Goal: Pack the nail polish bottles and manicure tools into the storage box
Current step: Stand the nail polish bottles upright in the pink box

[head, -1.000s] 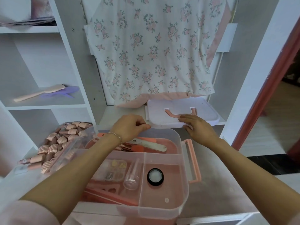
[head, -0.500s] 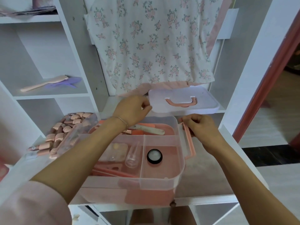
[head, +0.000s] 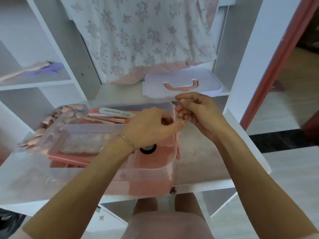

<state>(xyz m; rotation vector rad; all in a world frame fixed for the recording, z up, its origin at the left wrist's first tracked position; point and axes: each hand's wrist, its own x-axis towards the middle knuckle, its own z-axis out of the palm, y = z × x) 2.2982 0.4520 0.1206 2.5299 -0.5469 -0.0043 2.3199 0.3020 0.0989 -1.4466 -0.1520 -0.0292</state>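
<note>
A white lid (head: 183,83) with a pink handle is laid on the shelf behind, below a hung floral cloth (head: 146,37). The clear storage box (head: 146,173) is set on the desk (head: 207,163); a nail file (head: 117,112), pink tools and a black-rimmed jar (head: 148,149) are seen inside. Its pink side latch (head: 177,144) is pinched by both the left hand (head: 151,126) and right hand (head: 200,112).
</note>
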